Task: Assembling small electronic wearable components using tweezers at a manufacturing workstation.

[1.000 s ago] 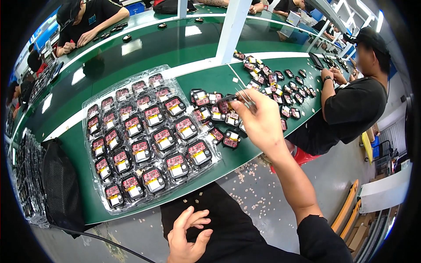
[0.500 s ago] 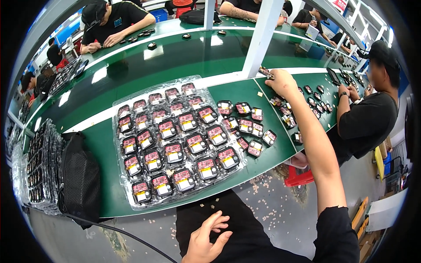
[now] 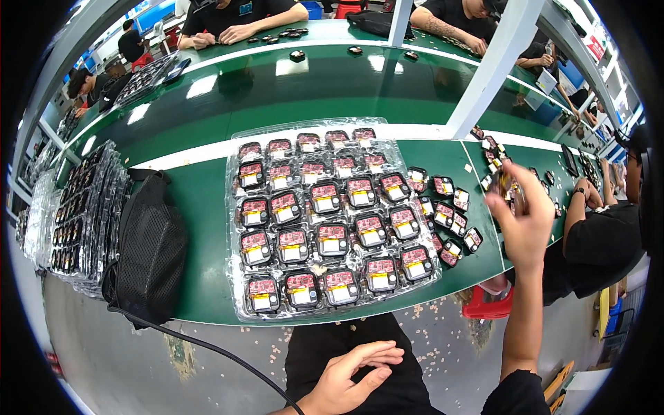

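Observation:
My right hand [image 3: 523, 221] is raised over the right part of the green table, its fingers pinched round a small black electronic casing [image 3: 502, 184] that is smeared by motion. Below and left of it lies a loose pile of similar casings [image 3: 458, 221] with red boards and white patches. Over my lap, my left hand [image 3: 356, 377] hangs with its fingers stretched out and nothing in them. A clear plastic tray [image 3: 238, 308], filled with rows of these casings [image 3: 332, 238], lies in front of me.
At the left stand stacked filled trays [image 3: 86, 214] beside a black mesh bag [image 3: 149, 242] with a cable. A white post [image 3: 494, 69] rises behind the pile. A conveyor belt [image 3: 207, 114] runs beyond. A co-worker [image 3: 602, 235] sits at the right, near a red stool [image 3: 487, 304].
My right hand has drawn back from beside the white post toward me, carrying a casing. The view has turned left, so the table appears farther right. My left hand stays over my lap.

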{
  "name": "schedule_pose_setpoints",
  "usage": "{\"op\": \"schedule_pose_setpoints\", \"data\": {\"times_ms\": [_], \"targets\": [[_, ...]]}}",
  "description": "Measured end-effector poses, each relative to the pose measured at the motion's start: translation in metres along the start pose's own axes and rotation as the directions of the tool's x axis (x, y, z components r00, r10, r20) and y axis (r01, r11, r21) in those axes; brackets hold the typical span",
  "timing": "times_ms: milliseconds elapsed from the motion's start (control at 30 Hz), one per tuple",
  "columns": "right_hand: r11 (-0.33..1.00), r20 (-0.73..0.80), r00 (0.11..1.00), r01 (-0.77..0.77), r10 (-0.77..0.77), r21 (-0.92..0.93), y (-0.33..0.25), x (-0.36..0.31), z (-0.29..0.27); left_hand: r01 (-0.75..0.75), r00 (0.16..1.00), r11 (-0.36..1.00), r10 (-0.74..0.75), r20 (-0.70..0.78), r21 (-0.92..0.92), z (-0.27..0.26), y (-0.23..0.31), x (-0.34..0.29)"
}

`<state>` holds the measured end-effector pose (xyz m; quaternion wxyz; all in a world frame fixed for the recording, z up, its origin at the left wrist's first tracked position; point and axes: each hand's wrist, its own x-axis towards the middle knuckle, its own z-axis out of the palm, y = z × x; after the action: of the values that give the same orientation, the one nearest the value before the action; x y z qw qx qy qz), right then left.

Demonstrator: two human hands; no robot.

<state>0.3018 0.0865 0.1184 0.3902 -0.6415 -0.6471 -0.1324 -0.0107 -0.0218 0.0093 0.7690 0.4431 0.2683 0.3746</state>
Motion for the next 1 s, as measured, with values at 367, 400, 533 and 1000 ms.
{"op": "schedule_pose_setpoints", "data": {"times_ms": [367,400,533,1000], "targets": [[0.854,0.300,0.892,0.156,-0.337,0.496,-0.104,-0.118,-0.001,0.056,0.991,0.982,-0.033,0.128,-0.180,0.001,0.012,0.017],[0.864,0.271,0.908,0.163,-0.320,0.476,-0.106,-0.122,0.003,0.096,0.993,0.962,-0.077,0.085,-0.255,0.003,0.014,0.016],[0.877,0.094,0.923,0.317,-0.373,0.361,-0.108,-0.141,0.016,0.189,0.978,0.932,-0.207,-0.025,-0.310,0.006,0.025,0.022],[0.841,0.301,0.791,0.455,-0.532,0.293,-0.099,-0.151,0.010,0.215,0.974,0.925,-0.224,0.005,-0.313,0.007,0.028,0.024]]}}
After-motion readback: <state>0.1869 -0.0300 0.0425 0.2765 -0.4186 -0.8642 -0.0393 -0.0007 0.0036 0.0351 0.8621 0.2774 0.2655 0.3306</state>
